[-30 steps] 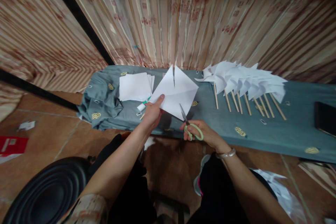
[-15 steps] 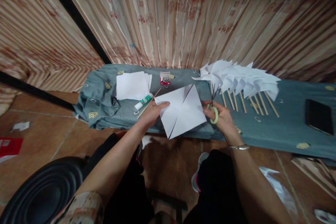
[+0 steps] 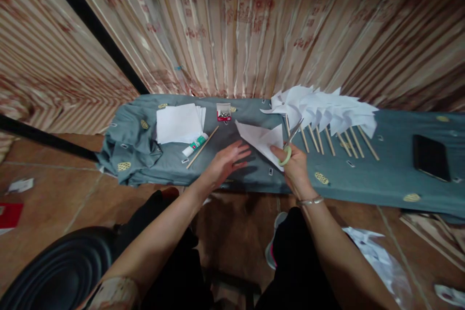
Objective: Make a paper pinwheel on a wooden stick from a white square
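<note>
Right hand (image 3: 295,163) grasps green-handled scissors (image 3: 289,151) and also pinches a white sheet (image 3: 262,138) under the thumb; blades point up and away from the person, beside the sheet. Left hand (image 3: 228,160) released, fingers spread, just off the sheet's left side; seems to hold nothing, though blur makes contact hard to judge. Sheet is tilted, over the middle of the cloth-covered counter (image 3: 363,186), between both hands. Left of it on the counter: stack of white paper (image 3: 178,123), glue stick (image 3: 194,145), loose wooden stick (image 3: 202,147) lying slantwise just beside the glue. Small red box (image 3: 224,118) behind, lid up, metal bits inside. Right side: overlapping row of white pinwheels (image 3: 323,106), sticks toward the person; dark phone (image 3: 431,157) farther right.
</note>
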The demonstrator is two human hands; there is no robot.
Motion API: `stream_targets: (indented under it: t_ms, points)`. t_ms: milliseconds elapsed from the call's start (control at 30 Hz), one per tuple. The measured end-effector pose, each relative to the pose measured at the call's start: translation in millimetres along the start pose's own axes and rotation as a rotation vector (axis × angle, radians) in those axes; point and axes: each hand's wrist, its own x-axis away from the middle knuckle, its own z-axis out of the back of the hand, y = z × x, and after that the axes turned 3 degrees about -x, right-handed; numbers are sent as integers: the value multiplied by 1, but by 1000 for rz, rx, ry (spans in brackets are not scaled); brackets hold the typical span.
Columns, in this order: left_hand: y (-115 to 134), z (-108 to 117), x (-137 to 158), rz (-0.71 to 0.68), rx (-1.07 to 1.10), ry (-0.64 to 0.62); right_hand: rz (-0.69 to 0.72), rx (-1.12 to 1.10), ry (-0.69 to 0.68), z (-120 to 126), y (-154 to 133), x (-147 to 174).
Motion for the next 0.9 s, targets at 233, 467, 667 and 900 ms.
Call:
stream_targets:
  t_ms: [233, 467, 667, 900]
  points:
    - [-24, -16, -7, -114, -160, 276, 48, 237, -147, -9, 8, 9]
    - [5, 8, -22, -402, -423, 610, -133, 375, -499, 2, -7, 20]
    - [23, 20, -22, -475, -583, 658, -322, 433, -813, 6, -12, 30]
    - [12, 13, -25, -443, -612, 607, -328, 472, -822, 3, -11, 27]
